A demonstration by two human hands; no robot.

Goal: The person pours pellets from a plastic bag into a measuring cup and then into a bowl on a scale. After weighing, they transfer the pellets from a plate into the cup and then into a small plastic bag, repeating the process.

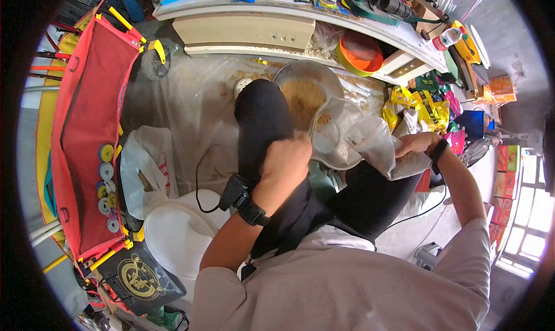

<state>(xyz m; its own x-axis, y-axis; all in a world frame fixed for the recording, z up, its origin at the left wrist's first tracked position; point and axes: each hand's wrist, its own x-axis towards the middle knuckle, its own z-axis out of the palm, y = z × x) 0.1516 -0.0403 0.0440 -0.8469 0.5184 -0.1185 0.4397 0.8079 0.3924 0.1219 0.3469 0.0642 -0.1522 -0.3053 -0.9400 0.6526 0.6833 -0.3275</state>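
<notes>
My left hand (287, 160) is closed beside the raised black-clad knee, at the near left edge of a clear plastic container (330, 149); its fingertips and anything in them are hidden. Some brown grains show inside the container. It overlaps a wide metal bowl (283, 71) holding tan granular material (302, 97). At the right, my right hand (417, 144) is closed on a clear plastic bag (376, 136), whose narrower end reaches over the container. The bag's lower part sags below the hand.
A white lidded bucket (173, 235) and a white plastic bag (147, 172) are at the left, beside a red fabric holder (92, 140). Yellow packets (428, 108) lie at the right. A cluttered bench (289, 7) spans the top, with orange and green bowls (359, 55) beneath.
</notes>
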